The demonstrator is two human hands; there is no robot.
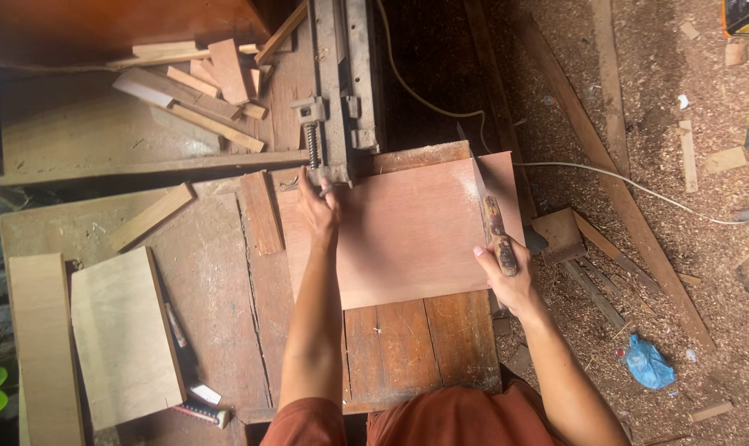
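A reddish plywood sheet (407, 231) lies flat on the worn wooden workbench (217, 272). My left hand (319, 211) reaches to the sheet's far left corner, fingers at the metal screw clamp (312, 132) that presses there. My right hand (506, 277) grips the wooden handle of a knife-like blade tool (492, 219). Its blade runs along the sheet near the right edge, pointing away from me.
Offcut sticks (201, 87) pile at the bench's back left. Two pale boards (122, 334) lie at the left, with a small cutter (201, 411) near the front edge. A white cable (622, 183), planks, a blue bag (647, 362) and sawdust cover the floor on the right.
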